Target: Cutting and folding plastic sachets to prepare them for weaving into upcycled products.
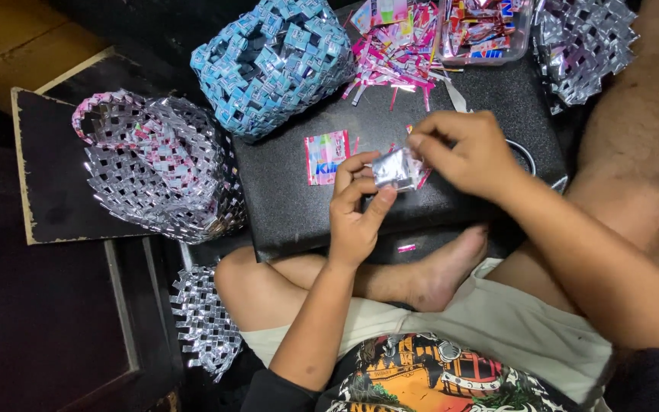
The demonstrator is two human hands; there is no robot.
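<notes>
Folding a silver wrapper strip (397, 169) (foil side out), left hand (356, 214) and right hand (463, 152) both pinching it; creases should stay sharp.

Silver weave (585, 46) (edge-cropped), wrapper tub (482, 30)

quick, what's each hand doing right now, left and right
Left hand: shut on the silver wrapper, pinched between thumb and fingers.
Right hand: shut on the same wrapper, gripping its right edge with the fingertips.

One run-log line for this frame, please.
left hand: pinches silver wrapper | right hand: folds its edge | black case: pink wrapper
</notes>
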